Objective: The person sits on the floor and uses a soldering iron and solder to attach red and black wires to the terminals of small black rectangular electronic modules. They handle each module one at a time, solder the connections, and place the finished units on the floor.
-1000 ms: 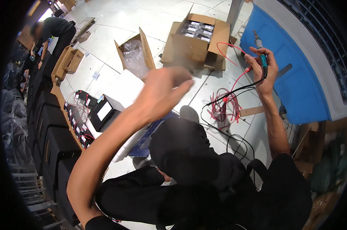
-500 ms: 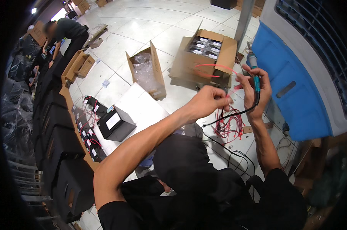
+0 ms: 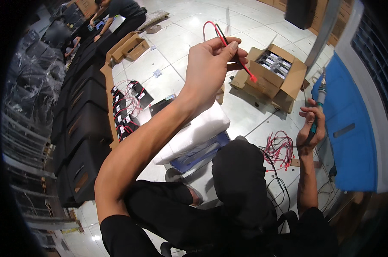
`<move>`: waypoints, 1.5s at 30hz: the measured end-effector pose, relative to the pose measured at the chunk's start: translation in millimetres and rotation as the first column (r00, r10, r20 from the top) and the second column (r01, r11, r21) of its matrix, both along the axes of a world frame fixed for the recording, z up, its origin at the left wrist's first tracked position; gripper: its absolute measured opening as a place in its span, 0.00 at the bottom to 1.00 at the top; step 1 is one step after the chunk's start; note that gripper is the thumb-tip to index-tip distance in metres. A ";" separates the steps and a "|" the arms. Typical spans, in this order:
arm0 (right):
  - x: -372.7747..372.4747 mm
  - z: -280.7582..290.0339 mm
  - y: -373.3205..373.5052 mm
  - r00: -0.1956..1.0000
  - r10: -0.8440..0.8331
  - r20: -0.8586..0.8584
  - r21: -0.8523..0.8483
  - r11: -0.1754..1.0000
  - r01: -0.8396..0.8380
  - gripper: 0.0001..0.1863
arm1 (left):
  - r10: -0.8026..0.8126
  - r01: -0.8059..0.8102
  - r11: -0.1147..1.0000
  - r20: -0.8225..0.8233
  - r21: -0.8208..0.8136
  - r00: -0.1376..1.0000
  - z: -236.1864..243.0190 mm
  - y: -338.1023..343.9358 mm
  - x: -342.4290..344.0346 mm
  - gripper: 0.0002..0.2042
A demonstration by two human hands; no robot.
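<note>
My left hand is raised in front of me, its fingers pinching a short red-and-black wire lead. One end of that lead loops up above the fingers; a red connector hangs at the lower end. Over on the right, my right hand is wrapped round a soldering iron with a teal grip and its tip pointing up. Below my left forearm lies a white foam block, with a black battery on it, mostly hidden by the arm. A bundle of red leads rests on the floor near my right wrist.
Several small wired batteries stand left of the foam. An open carton of packed units sits ahead, beside a blue panel. Black cases line the left side. Another person bends over at the far left. Black cable trails on the floor.
My left hand has moved up and left, carrying the lead away from my right hand. My right hand has moved lower and to the right with the soldering iron. The whole view has shifted.
</note>
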State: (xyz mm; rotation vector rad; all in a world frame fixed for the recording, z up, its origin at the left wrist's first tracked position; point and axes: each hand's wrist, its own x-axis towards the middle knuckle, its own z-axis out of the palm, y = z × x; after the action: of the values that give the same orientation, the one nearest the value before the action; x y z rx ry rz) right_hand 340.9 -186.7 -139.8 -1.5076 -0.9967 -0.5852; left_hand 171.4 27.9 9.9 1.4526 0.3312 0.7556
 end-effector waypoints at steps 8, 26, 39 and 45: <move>-6.9 7.5 18.9 0.990 0.137 0.018 0.068 0.988 -0.138 0.16 | 0.089 -0.081 0.971 -0.022 0.224 0.996 2.1 8.1 -114.0 0.23; -64.8 43.1 114.2 0.895 0.442 0.062 -0.127 0.893 -0.432 0.17 | -0.329 0.140 0.938 -0.681 -0.318 0.655 -99.6 -4.8 -205.9 0.07; -65.6 36.3 114.2 0.886 0.462 0.033 -0.029 0.887 -0.461 0.18 | -0.171 -0.145 0.839 -0.507 -0.525 0.845 -100.1 11.5 -199.8 0.20; -68.5 37.9 110.6 0.892 0.451 0.014 -0.043 0.892 -0.450 0.16 | -0.029 -0.083 0.989 -0.699 -0.126 0.715 -99.4 12.8 -198.5 0.17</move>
State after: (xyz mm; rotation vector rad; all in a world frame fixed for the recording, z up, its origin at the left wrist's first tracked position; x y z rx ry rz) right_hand 272.3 -76.0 -101.9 -1.2421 -1.3325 -0.2503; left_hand -27.1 40.7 -89.6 1.5487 0.9779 0.1509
